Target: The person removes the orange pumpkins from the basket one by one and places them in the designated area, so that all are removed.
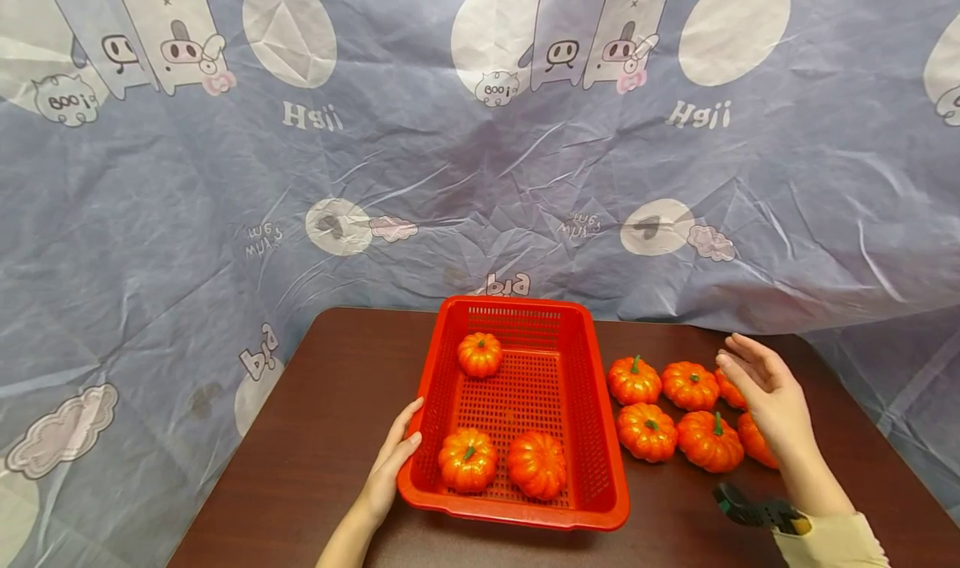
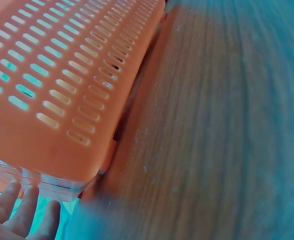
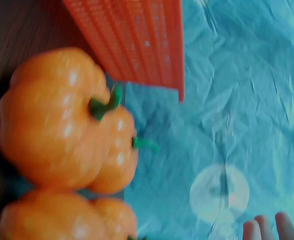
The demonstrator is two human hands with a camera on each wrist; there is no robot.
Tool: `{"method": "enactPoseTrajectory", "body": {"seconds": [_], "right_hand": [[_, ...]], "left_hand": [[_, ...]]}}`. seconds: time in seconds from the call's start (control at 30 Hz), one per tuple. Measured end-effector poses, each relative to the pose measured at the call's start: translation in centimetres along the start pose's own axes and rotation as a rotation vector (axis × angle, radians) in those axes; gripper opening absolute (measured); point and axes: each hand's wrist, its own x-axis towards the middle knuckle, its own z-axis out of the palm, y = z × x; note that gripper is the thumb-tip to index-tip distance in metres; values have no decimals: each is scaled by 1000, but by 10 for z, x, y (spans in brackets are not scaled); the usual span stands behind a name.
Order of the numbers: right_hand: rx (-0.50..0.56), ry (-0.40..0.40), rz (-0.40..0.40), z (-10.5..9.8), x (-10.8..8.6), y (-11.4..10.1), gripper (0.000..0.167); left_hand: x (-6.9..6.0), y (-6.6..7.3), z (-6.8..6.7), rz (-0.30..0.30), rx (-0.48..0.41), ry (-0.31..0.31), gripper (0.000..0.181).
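A red plastic basket (image 1: 517, 514) with slotted walls stands on the table, holding three orange pumpkins: one (image 1: 480, 355) at the far left, one (image 1: 468, 460) at the near left, and another (image 1: 537, 465) at the near right. My left hand (image 1: 385, 472) touches the basket's left side with extended fingers; the left wrist view shows its fingertips at the slotted wall (image 2: 37, 145). To the right of the basket, several more pumpkins (image 1: 647, 432) with green stems sit close together in two rows. My right hand (image 1: 772, 393) hovers over the right end of those rows, holding nothing, and partly hides two pumpkins.
The dark brown wooden table (image 1: 337, 384) extends to the left of the basket. A grey-blue cloth (image 1: 420, 134) with cartoon prints hangs behind the table and at its sides. A dark band (image 1: 757, 511) is worn on the right wrist.
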Motion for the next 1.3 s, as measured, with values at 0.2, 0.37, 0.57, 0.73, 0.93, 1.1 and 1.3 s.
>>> {"method": "enactPoseTrajectory", "body": {"seconds": [0.2,0.37,0.57,0.73,0.93,1.1,1.3], "right_hand": [[154,-265,-126,30,10,-9,53],[147,-473,-236,55,20,-13,60],[-23,-625,-221,86,23,-9,67],[-116,-743,-212,106,20,-3,71],[-105,-876,-195,126,13,3,71],[-133,-951,-219,137,8,9,72],[-159,-1044,-247,146,7,14,72]], "left_hand": [[0,0,0,-7,6,10,48],[1,-1,-1,-12,8,7,49],[1,-1,0,-20,11,21,49],[1,-1,0,-23,10,18,49],[1,-2,-1,-14,-16,2,49],[1,-1,-1,-16,-29,-1,49],[1,-1,-1,-27,-3,17,49]]}}
